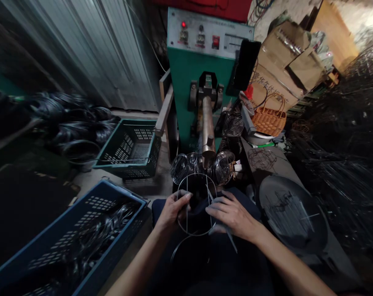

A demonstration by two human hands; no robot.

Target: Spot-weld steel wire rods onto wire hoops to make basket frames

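A round wire ring (197,235) with two straight wires across it hangs over my lap, below the machine's metal arm (208,127). My left hand (175,207) pinches the ring's left side, thumb near the left cross wire. At the ring's right side, my right hand (231,213) has its fingers closed around loose straight wires (231,240), which stick out above and below the palm. Its fingertips are beside the right cross wire. Bundles of wire rings (180,167) sit beneath the metal arm. Another curved wire shows dimly on my lap.
The green machine (185,74) stands ahead. At the left are a green crate (125,165) and a blue crate (47,234) with wire rings. On the right, a dark round pan (322,222) holds straight wires, near a wicker basket (268,121) and a cardboard box (275,78).
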